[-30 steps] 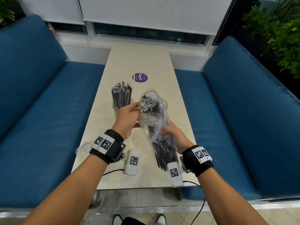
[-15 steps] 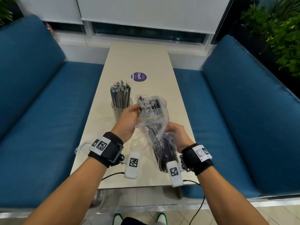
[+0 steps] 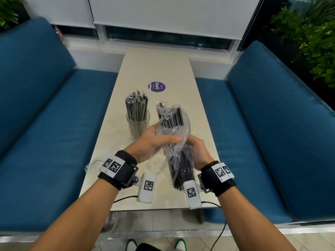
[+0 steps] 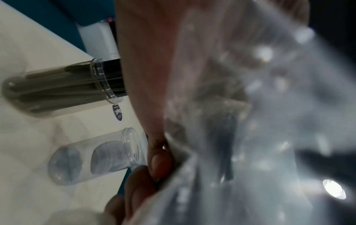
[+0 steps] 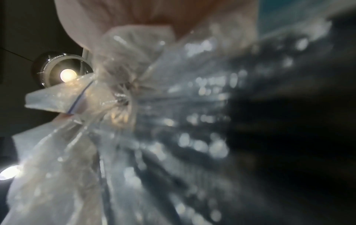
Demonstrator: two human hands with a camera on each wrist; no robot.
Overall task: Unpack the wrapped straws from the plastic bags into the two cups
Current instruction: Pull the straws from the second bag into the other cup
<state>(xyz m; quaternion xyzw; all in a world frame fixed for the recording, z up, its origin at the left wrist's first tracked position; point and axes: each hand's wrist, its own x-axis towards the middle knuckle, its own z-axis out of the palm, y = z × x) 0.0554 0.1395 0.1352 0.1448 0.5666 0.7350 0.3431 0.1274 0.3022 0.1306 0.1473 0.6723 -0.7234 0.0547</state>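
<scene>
Currently the plastic bag (image 3: 171, 151) of wrapped straws (image 3: 169, 116) stands nearly upright between both grips, its long axis running away from the person. Left hand (image 3: 150, 144) clasps its middle, right hand (image 3: 197, 151) beside it. Beyond the left hand, nearer it: the empty cup (image 4: 96, 155).

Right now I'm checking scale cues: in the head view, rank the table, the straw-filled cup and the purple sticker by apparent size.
1. table
2. straw-filled cup
3. purple sticker, though it lies farther from the camera.

Head view is evenly lit and sharp, bending at its edges. Both wrist views are blurred, with bright lamp glare at the lower right and left.
</scene>
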